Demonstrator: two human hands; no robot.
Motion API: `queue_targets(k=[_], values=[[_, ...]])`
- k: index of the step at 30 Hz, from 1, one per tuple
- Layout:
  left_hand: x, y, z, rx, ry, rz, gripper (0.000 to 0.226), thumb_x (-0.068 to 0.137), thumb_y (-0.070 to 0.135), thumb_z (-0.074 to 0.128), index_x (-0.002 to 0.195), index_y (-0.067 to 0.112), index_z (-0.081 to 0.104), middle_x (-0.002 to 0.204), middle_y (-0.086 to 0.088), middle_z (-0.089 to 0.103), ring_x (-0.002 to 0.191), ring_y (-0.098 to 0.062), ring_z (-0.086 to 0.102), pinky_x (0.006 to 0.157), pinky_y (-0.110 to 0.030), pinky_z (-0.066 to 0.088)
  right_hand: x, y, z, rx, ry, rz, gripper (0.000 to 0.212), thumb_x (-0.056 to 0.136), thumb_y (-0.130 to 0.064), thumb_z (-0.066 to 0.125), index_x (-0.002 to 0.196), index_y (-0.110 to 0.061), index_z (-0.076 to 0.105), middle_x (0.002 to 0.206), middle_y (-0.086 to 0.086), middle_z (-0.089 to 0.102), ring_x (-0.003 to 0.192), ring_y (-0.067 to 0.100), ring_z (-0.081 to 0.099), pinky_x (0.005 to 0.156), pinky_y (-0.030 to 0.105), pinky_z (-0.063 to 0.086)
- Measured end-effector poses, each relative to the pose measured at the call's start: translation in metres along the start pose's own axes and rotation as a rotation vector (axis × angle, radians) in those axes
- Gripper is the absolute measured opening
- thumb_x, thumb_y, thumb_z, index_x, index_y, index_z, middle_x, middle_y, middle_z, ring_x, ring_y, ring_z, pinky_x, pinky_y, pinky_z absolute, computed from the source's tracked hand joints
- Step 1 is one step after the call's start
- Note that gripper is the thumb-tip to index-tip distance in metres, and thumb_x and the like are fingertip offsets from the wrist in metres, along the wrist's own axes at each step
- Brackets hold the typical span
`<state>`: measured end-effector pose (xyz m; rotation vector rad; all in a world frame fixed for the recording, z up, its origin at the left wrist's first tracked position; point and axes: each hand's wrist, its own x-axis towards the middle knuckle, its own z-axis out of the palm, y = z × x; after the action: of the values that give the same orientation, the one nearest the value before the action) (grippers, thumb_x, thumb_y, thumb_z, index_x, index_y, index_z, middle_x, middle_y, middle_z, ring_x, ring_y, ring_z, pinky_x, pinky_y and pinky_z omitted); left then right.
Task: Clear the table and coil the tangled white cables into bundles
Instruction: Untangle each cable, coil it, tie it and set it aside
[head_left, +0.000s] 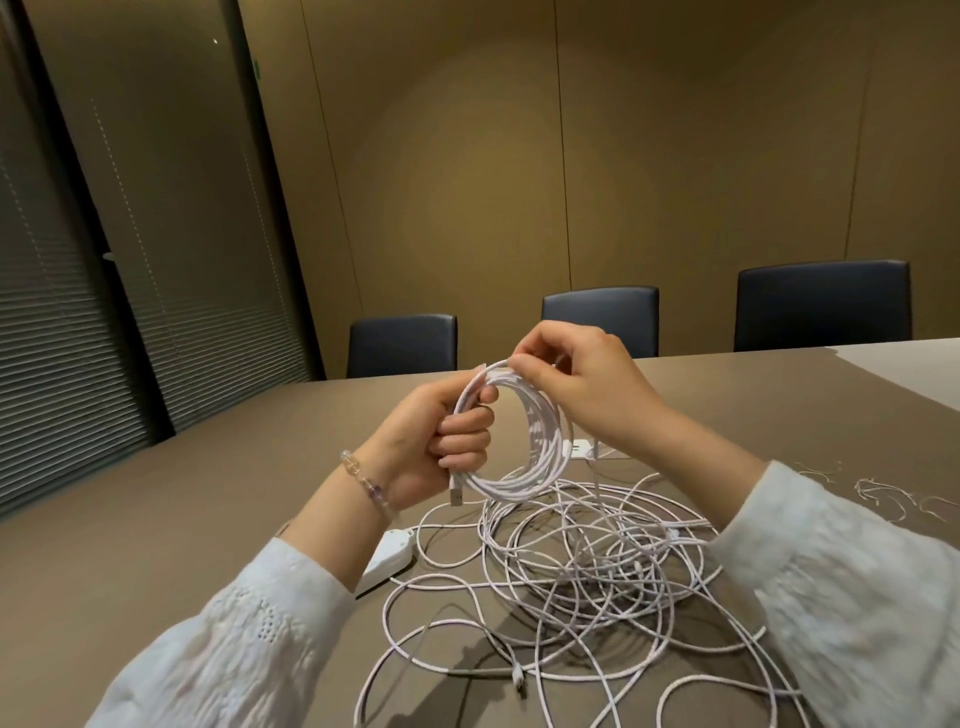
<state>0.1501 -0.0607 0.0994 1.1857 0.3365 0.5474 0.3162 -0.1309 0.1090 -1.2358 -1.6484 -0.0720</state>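
Coiling is the step in hand. Head view: your left hand (447, 441) grips the coiled white cable (519, 436) at its near side, USB plug (456, 493) hanging below the fist. Your right hand (576, 379) pinches the top loop. Tangled white cables (597, 587) lie beneath both wrists. Next, judged: feed slack from below, laying another turn.

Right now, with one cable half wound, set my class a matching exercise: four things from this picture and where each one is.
Things:
1. coiled bundle
2. tangled cables
3. white power strip
4. dark chairs

Places:
A. behind the table's far edge
B. held up in both hands
C. on the table by the left sleeve
D. loose on the table under the hands

Pairs: 1-B, 2-D, 3-C, 4-A
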Motion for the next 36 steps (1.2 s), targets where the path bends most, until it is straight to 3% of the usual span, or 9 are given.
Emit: queue_targets(k=[3,6,9,14,19,24,28,31,36], values=[[-0.003,0.0,-0.003,0.052,0.0,-0.052,0.043,0.094,0.046,0.046,0.069,0.011,0.054,0.044,0.007,0.027,0.032,-0.005,0.022,0.033,-0.016,0.018,-0.003,0.012,-0.007,0.093,-0.049,0.092,0.014,0.085,-0.034,0.069,0.082,-0.021,0.064,0.063,-0.013,0.058,0.059,0.005,0.05,0.057,0.019,0.042],[-0.008,0.008,-0.004,0.134,0.022,-0.035,0.035,0.09,0.039,0.053,0.064,0.015,0.051,0.043,0.009,0.027,0.031,-0.003,0.022,0.032,-0.015,0.016,-0.007,0.028,-0.014,0.199,-0.092,0.243,0.034,0.083,-0.045,0.067,0.083,-0.012,0.063,0.054,-0.012,0.047,0.05,0.004,0.04,0.049,0.018,0.034],[-0.009,0.021,-0.011,0.019,0.062,0.083,0.033,0.09,0.037,0.051,0.064,0.017,0.049,0.042,0.011,0.02,0.034,-0.003,0.01,0.03,-0.014,0.012,-0.02,0.049,-0.017,0.302,-0.287,0.407,0.037,0.09,-0.041,0.058,0.086,-0.005,0.062,0.06,0.002,0.049,0.051,0.011,0.043,0.048,0.023,0.037],[-0.004,0.044,-0.04,-0.161,0.203,0.282,0.038,0.1,0.037,0.042,0.069,0.016,0.048,0.041,0.011,0.019,0.034,-0.006,0.008,0.031,-0.014,0.013,-0.052,0.074,-0.007,0.288,-0.576,0.53,0.032,0.092,-0.033,0.058,0.096,-0.002,0.062,0.076,0.008,0.067,0.068,0.02,0.063,0.067,0.031,0.055],[0.005,0.045,-0.057,-0.078,0.387,0.353,0.039,0.103,0.038,0.038,0.071,0.018,0.041,0.038,0.011,0.021,0.028,-0.004,0.018,0.029,-0.015,0.014,-0.062,0.074,0.004,0.05,-0.376,0.313,0.01,0.094,-0.022,0.058,0.098,-0.015,0.064,0.089,0.001,0.067,0.081,0.016,0.066,0.083,0.04,0.055],[0.013,0.032,-0.052,0.085,0.56,0.391,0.042,0.1,0.037,0.047,0.063,0.018,0.044,0.043,0.008,0.022,0.033,-0.006,0.017,0.033,-0.016,0.016,-0.059,0.044,0.009,-0.179,-0.281,0.052,0.01,0.093,-0.021,0.06,0.092,-0.013,0.066,0.084,-0.01,0.058,0.075,0.004,0.052,0.07,0.012,0.04],[0.018,0.016,-0.03,0.292,0.539,0.392,0.048,0.099,0.019,0.047,0.052,0.021,0.052,0.048,0.007,0.023,0.041,-0.008,0.017,0.041,-0.019,0.014,-0.05,0.019,0.02,-0.206,-0.265,-0.118,0.012,0.097,-0.022,0.052,0.094,-0.014,0.062,0.088,-0.008,0.055,0.081,0.008,0.049,0.073,0.016,0.039],[0.018,0.004,-0.011,0.475,0.478,0.341,0.034,0.098,0.022,0.051,0.065,0.019,0.046,0.052,0.005,0.031,0.047,-0.011,0.025,0.044,-0.022,0.022,-0.039,0.005,0.025,-0.183,-0.229,-0.176,0.011,0.097,-0.021,0.051,0.092,-0.015,0.059,0.087,-0.008,0.053,0.078,0.01,0.049,0.072,0.027,0.041],[0.008,-0.011,0.014,0.644,0.275,0.22,0.028,0.097,0.028,0.052,0.079,0.01,0.064,0.066,-0.01,0.055,0.059,-0.02,0.054,0.056,-0.025,0.047,-0.021,0.001,0.02,-0.148,-0.146,-0.22,0.008,0.095,-0.017,0.055,0.091,-0.012,0.061,0.088,-0.006,0.059,0.078,0.007,0.05,0.069,0.015,0.037]])
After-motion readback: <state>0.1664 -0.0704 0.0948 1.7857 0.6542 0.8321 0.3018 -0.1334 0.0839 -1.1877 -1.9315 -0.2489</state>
